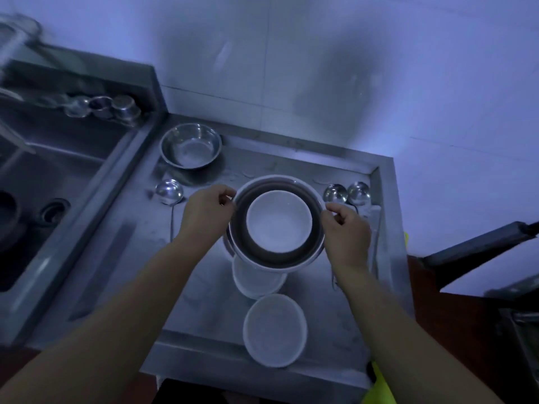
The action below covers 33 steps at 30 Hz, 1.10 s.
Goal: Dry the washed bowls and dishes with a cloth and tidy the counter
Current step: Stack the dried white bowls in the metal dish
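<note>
The steel desk (pixel 204 290) carries everything here, with a sink (pixel 58 176) sunk beside its left edge. Near the middle of the desk, both hands hold a large steel basin (pixel 242 243) by its rim, and a white bowl (pixel 279 221) sits inside it. The left hand (pixel 207 212) grips the basin's left rim with curled fingers (pixel 226 193); the right hand (pixel 347 231) pinches the right rim the same way. Under the basin's near side another white bowl (pixel 256 282) shows in part, possibly stacked beneath it, though the dim light makes that hard to judge. Closer to the front edge lies a white dish (pixel 275 330), apart from the basin. At the back-left corner stands an empty steel bowl (pixel 191 145), upright. Just in front of it, by the left edge, lies a steel ladle (pixel 169 191), its handle running toward the front. Two more ladles (pixel 347 193) lie side by side at the back-right corner, just beside the right hand.
</note>
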Motion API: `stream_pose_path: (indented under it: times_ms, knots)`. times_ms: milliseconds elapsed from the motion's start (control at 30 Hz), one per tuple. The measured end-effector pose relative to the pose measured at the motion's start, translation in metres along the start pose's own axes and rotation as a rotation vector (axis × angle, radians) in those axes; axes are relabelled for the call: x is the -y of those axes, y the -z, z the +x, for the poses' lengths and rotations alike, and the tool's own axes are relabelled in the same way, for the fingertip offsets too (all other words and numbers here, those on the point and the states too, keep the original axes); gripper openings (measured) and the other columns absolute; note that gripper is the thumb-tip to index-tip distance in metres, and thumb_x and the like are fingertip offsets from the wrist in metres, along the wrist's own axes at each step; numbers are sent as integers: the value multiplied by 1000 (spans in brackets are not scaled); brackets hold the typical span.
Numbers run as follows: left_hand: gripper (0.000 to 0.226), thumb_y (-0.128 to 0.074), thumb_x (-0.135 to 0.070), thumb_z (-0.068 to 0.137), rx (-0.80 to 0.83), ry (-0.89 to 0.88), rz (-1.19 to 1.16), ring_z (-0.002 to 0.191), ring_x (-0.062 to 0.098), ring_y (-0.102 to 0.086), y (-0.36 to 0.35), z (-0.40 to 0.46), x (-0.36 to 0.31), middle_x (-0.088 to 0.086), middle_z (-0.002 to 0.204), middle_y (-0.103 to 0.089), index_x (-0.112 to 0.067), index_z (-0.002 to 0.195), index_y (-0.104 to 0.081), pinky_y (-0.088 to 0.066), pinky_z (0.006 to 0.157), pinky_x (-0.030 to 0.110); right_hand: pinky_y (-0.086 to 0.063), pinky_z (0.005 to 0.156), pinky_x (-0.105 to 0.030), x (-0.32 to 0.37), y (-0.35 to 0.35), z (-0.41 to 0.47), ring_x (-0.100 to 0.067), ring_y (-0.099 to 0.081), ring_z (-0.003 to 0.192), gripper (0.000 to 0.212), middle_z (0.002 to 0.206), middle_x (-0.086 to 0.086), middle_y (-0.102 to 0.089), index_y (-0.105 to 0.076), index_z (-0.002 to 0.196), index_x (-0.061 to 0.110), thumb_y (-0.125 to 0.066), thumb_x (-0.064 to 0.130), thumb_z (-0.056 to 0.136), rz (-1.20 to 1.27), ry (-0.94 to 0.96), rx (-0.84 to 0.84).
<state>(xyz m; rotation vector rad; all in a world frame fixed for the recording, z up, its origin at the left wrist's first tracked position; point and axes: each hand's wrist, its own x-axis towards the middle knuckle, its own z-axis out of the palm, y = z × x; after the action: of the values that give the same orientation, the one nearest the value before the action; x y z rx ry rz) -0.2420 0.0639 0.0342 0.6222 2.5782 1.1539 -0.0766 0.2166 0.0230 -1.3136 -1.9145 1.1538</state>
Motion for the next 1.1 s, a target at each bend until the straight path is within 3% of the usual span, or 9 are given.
stream_pose_path:
  times_ms: [100, 167, 300, 467, 567, 667, 800, 933, 1100]
  knots:
    - [22, -61, -10, 77, -15, 10, -58, 76, 9, -58, 36, 25, 29, -9, 78, -63, -19, 95, -71, -40, 72, 21, -48, 65, -29, 28, -45, -8, -16, -61, 66, 14, 71, 1, -67, -73, 92, 18, -60, 17, 85, -3, 0, 17]
    - [21, -61, -11, 78, 7, 16, -67, 77, 7, -59, 61, 45, 51, -10, 80, -65, -18, 95, -70, -42, 71, 19, -44, 60, -22, 45, -77, -15, -7, -60, 63, 14, 70, 8, -67, -73, 92, 20, -61, 18, 85, -21, 7, 13]
    - [17, -61, -14, 78, 73, 57, -153, 78, 17, -66, 109, 84, 95, -5, 84, -71, -20, 92, -70, -57, 73, 37, -42, 58, -18, 77, -139, -29, 3, -59, 66, 13, 70, 19, -63, -74, 92, 23, -62, 20, 86, -78, 12, 11]
    - [20, -61, -13, 79, 106, 66, -223, 68, 17, -67, 145, 130, 130, -10, 72, -68, -32, 76, -65, -59, 62, 39, -47, 63, -24, 101, -203, -27, -10, -64, 72, 19, 83, 7, -70, -71, 101, 24, -58, 31, 90, -141, -20, 53]
    - [20, -61, -9, 77, 137, 88, -226, 74, 22, -67, 149, 161, 144, -4, 76, -69, -27, 81, -66, -58, 72, 44, -40, 59, -21, 110, -233, -10, -11, -60, 69, 20, 81, 5, -67, -72, 104, 22, -57, 28, 91, -188, -14, 25]
    - [26, -61, -1, 71, 167, 94, -211, 76, 17, -66, 144, 188, 153, -4, 76, -68, -17, 90, -68, -55, 71, 32, -34, 55, -16, 116, -258, 12, -9, -57, 66, 20, 77, 6, -63, -73, 101, 21, -56, 26, 92, -241, 8, 14]
    - [29, -61, 1, 72, 122, 65, -203, 61, -6, -54, 133, 224, 161, -21, 65, -59, -25, 85, -64, -38, 48, 5, -31, 52, -13, 121, -289, 50, -2, -50, 58, 21, 72, 6, -61, -74, 93, 19, -54, 25, 93, -281, 52, 18]
    - [29, -60, -3, 76, 56, 30, -171, 59, -7, -52, 120, 261, 164, -19, 66, -58, -30, 88, -61, -34, 48, 5, -34, 52, -15, 123, -319, 92, -15, -55, 62, 25, 65, 1, -61, -73, 81, 16, -52, 23, 93, -344, 90, 37]
    - [29, -58, -4, 78, 15, -6, -72, 75, 13, -62, 96, 305, 174, -4, 81, -69, -22, 98, -69, -41, 64, 21, -40, 58, -29, 112, -351, 134, -26, -54, 63, 23, 62, -7, -61, -68, 73, 11, -51, 17, 88, -385, 137, 63]
